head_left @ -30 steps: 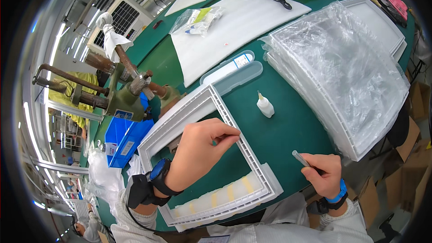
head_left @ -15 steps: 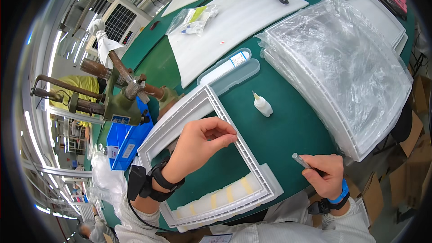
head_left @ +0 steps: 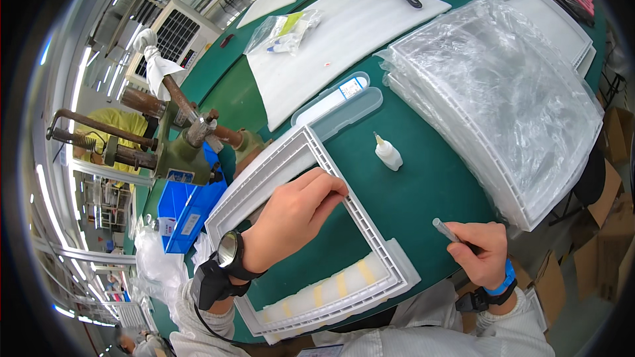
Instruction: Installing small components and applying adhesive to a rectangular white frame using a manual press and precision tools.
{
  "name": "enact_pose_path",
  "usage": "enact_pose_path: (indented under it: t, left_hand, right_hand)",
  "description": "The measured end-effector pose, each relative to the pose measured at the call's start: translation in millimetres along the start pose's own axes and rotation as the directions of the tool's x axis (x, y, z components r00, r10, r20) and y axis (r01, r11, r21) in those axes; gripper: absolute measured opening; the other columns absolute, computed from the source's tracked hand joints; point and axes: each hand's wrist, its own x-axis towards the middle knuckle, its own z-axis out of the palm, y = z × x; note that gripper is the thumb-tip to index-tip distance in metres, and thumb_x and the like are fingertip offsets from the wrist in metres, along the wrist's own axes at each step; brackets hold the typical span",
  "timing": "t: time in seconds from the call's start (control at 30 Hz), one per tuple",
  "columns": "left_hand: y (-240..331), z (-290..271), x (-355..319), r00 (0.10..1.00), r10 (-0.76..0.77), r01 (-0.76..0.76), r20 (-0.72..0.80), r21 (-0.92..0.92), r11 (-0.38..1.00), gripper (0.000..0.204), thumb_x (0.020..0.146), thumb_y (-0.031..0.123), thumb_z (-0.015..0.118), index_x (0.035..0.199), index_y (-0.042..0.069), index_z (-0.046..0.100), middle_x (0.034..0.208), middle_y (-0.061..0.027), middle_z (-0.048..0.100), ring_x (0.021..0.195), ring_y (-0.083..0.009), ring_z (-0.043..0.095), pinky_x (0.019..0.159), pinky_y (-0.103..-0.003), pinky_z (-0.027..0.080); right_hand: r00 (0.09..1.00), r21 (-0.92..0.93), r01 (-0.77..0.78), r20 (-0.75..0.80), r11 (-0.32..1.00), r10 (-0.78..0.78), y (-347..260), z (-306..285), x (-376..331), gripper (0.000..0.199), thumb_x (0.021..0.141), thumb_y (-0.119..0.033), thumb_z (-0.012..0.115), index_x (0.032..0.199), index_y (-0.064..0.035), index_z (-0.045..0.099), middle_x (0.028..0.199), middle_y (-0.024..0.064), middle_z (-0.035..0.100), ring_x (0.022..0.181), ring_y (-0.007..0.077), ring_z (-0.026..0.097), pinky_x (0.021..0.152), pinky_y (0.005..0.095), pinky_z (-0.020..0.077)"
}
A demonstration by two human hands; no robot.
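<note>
Left of the white rectangular plastic frame: one green metal press with rusty bars, one open blue plastic bin. Over the frame's opening, your left hand: thumb and forefinger drawn into a pinch at its right rail; can't tell what, if anything, sits between. One such frame lies before you; press lightly and square to that rail so it shouldn't flex. Right of the frame: one small white squeeze bottle, then your right hand, clenched around one slim silver-grey rod; aim its end clear of the rail to avoid scratches. Farthest right of the frame: one film-wrapped white stack, pieces uncountable.
</note>
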Motion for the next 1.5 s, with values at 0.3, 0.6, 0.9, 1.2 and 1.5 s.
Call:
enact_pose_path:
  t: [0.3, 0.6, 0.9, 1.2, 1.5]
  left_hand:
    - [-16.1, -1.0, 7.7, 0.985, 0.168, -0.163, 0.047, -0.095, 0.982, 0.016, 0.083, -0.003, 0.072, 0.097, 0.004, 0.070, 0.093, -0.0071, 0.060, 0.086, -0.0208, 0.061, 0.072, -0.030, 0.051]
    - [-33.6, -2.1, 8.3, 0.983, 0.184, -0.176, 0.022, -0.190, 0.966, 0.019, 0.079, -0.003, 0.076, 0.097, 0.006, 0.075, 0.093, -0.0048, 0.063, 0.085, -0.0180, 0.061, 0.072, -0.029, 0.050]
    - [-32.1, -7.3, 15.4, 0.981, 0.180, -0.160, 0.069, -0.224, 0.961, 0.009, 0.083, 0.002, 0.073, 0.091, 0.004, 0.070, 0.092, -0.0060, 0.062, 0.086, -0.0209, 0.061, 0.074, -0.031, 0.050]
    - [-43.6, -8.7, 20.1, 0.939, 0.330, -0.305, 0.100, -0.208, 0.930, 0.011, 0.081, 0.002, 0.076, 0.092, 0.005, 0.072, 0.094, -0.0055, 0.062, 0.087, -0.0207, 0.061, 0.076, -0.030, 0.051]
    - [-34.1, 4.9, -5.6, 0.997, -0.055, 0.028, -0.044, -0.465, 0.885, 0.011, 0.089, 0.007, 0.071, 0.099, 0.003, 0.068, 0.096, -0.0054, 0.064, 0.085, -0.0160, 0.062, 0.072, -0.028, 0.051]
  right_hand:
    - [1.000, -0.001, -0.030, 0.008, 1.000, 0.030, -1.4, -1.1, -1.0, 0.028, 0.084, -0.005, 0.070, 0.110, 0.0032, 0.072, 0.072, 0.0130, 0.068, 0.057, 0.0158, 0.063, 0.054, 0.0239, 0.0466]
    - [0.998, -0.003, -0.066, 0.002, 0.998, 0.066, -2.3, 1.2, -2.2, 0.027, 0.084, -0.004, 0.069, 0.110, 0.0044, 0.071, 0.077, 0.0138, 0.070, 0.060, 0.0146, 0.064, 0.057, 0.0235, 0.0480]
    - [0.990, 0.023, -0.140, -0.005, 0.990, 0.140, -3.6, 3.3, -2.8, 0.027, 0.083, -0.002, 0.068, 0.109, 0.0056, 0.071, 0.077, 0.0137, 0.070, 0.061, 0.0142, 0.063, 0.058, 0.0239, 0.0479]
    - [0.986, 0.003, -0.164, -0.015, 0.987, 0.164, -4.3, 3.3, -4.2, 0.027, 0.084, -0.003, 0.067, 0.109, 0.0068, 0.070, 0.074, 0.0123, 0.068, 0.061, 0.0132, 0.060, 0.058, 0.0241, 0.0467]
    - [0.984, -0.008, -0.173, -0.039, 0.985, 0.173, -2.7, 4.4, -5.0, 0.026, 0.085, -0.004, 0.067, 0.108, 0.0069, 0.070, 0.072, 0.0112, 0.066, 0.060, 0.0120, 0.058, 0.056, 0.0244, 0.0451]
